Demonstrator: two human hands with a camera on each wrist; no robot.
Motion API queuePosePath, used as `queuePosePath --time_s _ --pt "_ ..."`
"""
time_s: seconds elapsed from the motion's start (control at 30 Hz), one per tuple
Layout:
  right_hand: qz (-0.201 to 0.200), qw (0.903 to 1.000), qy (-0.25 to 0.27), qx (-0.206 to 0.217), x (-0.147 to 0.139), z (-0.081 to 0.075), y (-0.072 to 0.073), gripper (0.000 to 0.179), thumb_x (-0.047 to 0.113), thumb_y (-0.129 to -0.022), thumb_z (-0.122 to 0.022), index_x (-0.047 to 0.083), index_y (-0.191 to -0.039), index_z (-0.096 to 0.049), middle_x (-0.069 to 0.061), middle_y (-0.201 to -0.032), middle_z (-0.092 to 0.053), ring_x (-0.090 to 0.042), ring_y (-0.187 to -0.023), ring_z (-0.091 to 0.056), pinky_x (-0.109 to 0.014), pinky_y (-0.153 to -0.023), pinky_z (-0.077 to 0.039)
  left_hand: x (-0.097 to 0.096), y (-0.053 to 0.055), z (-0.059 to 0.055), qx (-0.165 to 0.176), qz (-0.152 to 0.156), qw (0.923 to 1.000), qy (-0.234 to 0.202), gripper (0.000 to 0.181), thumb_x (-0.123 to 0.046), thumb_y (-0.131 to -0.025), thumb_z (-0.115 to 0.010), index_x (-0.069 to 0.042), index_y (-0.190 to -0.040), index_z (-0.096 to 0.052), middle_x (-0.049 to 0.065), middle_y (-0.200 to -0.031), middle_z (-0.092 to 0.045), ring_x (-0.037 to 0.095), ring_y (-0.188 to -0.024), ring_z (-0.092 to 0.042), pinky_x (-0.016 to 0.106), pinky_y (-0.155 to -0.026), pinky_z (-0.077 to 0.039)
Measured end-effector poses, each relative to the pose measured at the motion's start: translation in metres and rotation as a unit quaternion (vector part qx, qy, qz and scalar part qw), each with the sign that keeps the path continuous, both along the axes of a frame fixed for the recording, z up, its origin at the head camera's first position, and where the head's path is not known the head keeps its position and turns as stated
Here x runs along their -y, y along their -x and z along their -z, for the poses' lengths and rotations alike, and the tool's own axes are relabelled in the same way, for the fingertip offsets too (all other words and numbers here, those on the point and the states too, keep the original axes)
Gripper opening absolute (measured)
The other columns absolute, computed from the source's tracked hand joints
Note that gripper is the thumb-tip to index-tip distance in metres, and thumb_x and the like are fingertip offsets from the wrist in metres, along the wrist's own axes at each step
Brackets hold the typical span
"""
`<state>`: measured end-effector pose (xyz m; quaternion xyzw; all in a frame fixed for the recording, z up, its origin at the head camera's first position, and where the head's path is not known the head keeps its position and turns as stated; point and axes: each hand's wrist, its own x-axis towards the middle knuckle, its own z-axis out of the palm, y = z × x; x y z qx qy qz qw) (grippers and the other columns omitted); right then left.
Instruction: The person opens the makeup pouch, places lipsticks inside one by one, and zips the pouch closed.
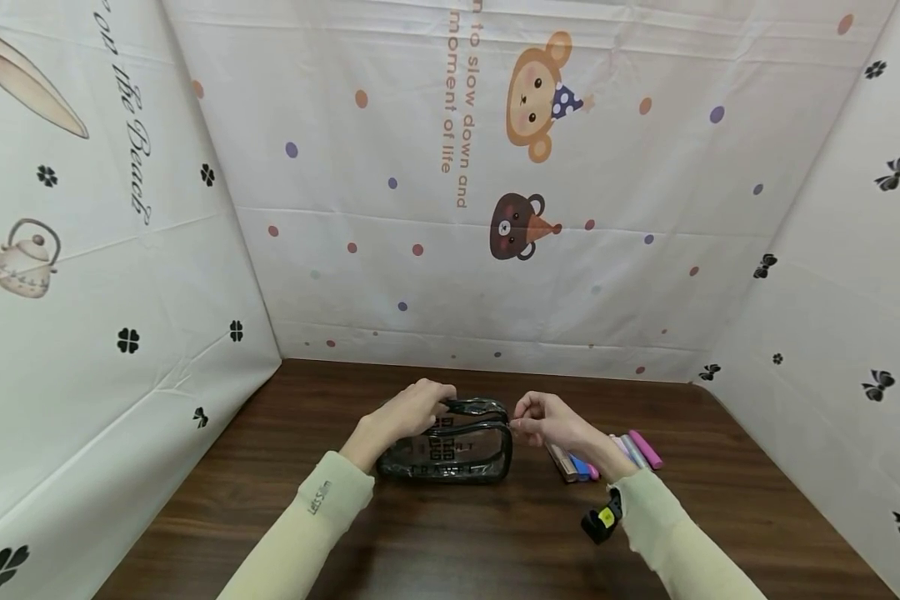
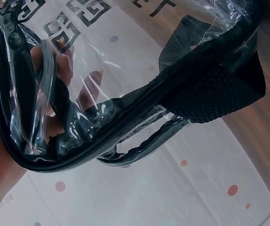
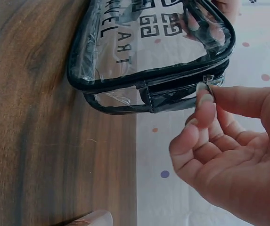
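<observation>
A clear plastic pouch with black trim and black lettering (image 1: 461, 468) stands on the brown table. My left hand (image 1: 414, 408) grips its upper left edge; through the clear plastic in the left wrist view, the fingers (image 2: 91, 89) show behind the film. At the pouch's right upper corner, my right hand (image 1: 551, 419) pinches a small zipper pull (image 3: 211, 90) between thumb and index finger. The other right fingers are curled, as the right wrist view shows. How far the zipper is drawn cannot be made out.
Several markers lie right of the pouch, partly behind the right forearm, among them a pink marker (image 1: 647, 450) and a blue one (image 1: 580, 467). A patterned white cloth (image 1: 435, 275) walls the table (image 1: 450, 542) at the back and sides.
</observation>
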<state>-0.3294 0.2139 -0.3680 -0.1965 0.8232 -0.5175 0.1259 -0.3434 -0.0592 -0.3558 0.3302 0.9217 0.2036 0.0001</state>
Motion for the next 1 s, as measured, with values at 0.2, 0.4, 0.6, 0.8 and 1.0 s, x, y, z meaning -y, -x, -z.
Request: queuePosePath --time_s 0.2,0.4,0.6,0.8,1.0 --pt "-0.020 0.9994 -0.012 0.025 0.000 0.007 0.004 0.014 -0.004 -0.092 -0.054 -0.009 -0.100 -0.044 -0.007 -0.077 -0.058 -0.017 -0.064 -0.052 -0.025 -0.054 -0.043 0.000 0.000 0.000 -0.015 0.000 0.9999 0.001 0.041 0.013 -0.092 -0.048 -0.010 -0.123 -0.061 0.012 -0.124 -0.064 0.022 -0.106 -0.067 0.031 -0.080 -0.055" --pt "-0.022 0.9984 -0.048 0.017 -0.002 0.016 0.002 0.014 -0.002 -0.092 -0.054 -0.010 -0.099 -0.045 -0.011 -0.078 -0.060 -0.013 -0.059 -0.050 -0.025 -0.051 -0.043 -0.002 -0.001 -0.001 0.004 -0.007 1.0000 -0.004 0.045 0.016 -0.090 -0.046 -0.009 -0.126 -0.059 0.013 -0.129 -0.061 0.023 -0.109 -0.066 0.033 -0.083 -0.056" --pt "-0.001 0.9973 -0.073 -0.001 -0.005 0.019 0.002 0.012 0.004 -0.094 -0.055 -0.007 -0.096 -0.051 -0.014 -0.079 -0.062 -0.012 -0.055 -0.049 -0.025 -0.049 -0.042 -0.001 0.000 0.000 -0.014 0.007 0.9998 -0.009 0.031 0.010 -0.093 -0.047 -0.011 -0.116 -0.049 0.011 -0.101 -0.065 0.016 -0.081 -0.064 0.025 -0.064 -0.044" --pt "0.051 0.9748 -0.195 -0.095 -0.020 0.018 -0.001 0.018 0.010 -0.094 -0.056 -0.002 -0.082 -0.060 -0.010 -0.070 -0.064 -0.010 -0.050 -0.049 -0.026 -0.048 -0.041 0.000 0.001 -0.001 -0.040 0.034 0.9986 0.000 0.025 0.009 -0.096 -0.041 -0.014 -0.106 -0.046 0.005 -0.087 -0.059 0.011 -0.064 -0.039 0.027 -0.061 -0.033" --pt "0.150 0.9030 -0.381 -0.129 -0.031 0.030 -0.002 0.026 0.018 -0.089 -0.063 0.010 -0.066 -0.055 -0.002 -0.060 -0.052 -0.015 -0.052 -0.046 -0.031 -0.051 -0.037 0.000 -0.001 -0.002 -0.055 0.027 0.9980 0.012 0.032 0.011 -0.094 -0.038 -0.016 -0.105 -0.053 0.004 -0.101 -0.063 0.015 -0.072 -0.044 0.031 -0.066 -0.037"
